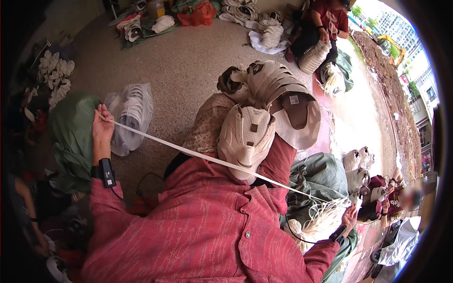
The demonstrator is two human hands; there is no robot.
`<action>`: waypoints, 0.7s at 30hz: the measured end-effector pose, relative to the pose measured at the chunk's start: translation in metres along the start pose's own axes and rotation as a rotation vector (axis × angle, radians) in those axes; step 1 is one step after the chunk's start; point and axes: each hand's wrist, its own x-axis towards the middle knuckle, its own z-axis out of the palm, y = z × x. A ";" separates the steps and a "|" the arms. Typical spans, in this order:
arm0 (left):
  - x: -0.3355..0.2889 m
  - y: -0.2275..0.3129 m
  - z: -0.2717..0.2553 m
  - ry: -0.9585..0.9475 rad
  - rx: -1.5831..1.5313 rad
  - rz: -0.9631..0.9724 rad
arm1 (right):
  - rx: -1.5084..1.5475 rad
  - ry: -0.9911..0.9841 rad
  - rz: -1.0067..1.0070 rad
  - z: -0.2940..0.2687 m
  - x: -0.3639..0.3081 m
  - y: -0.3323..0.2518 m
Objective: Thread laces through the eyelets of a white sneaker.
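A long white shoelace [203, 156] is stretched taut across my body. My left hand [103, 123], out to the left beside a green sack, is closed on one end of it. Far to the right, my right hand [349, 216] is closed on the other end, close to a bundle of loose white shoelaces [314, 228]. A beige shoe upper [246, 134] with punched holes lies on my lap beneath the lace, touched by neither hand. Just beyond it, a nested row of beige and brown shoe uppers [283, 87] rests by my knees.
A green sack [73, 137] and a plastic-wrapped stack of uppers [131, 113] stand on the left. Green cloth [316, 177] lies on the right. A co-worker [325, 26] sits at the far right with another stack; more uppers [56, 78] are piled at far left.
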 end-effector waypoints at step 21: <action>-0.111 -0.300 0.239 -1.113 1.321 0.125 | -1.272 -1.338 -0.505 0.246 -0.261 0.456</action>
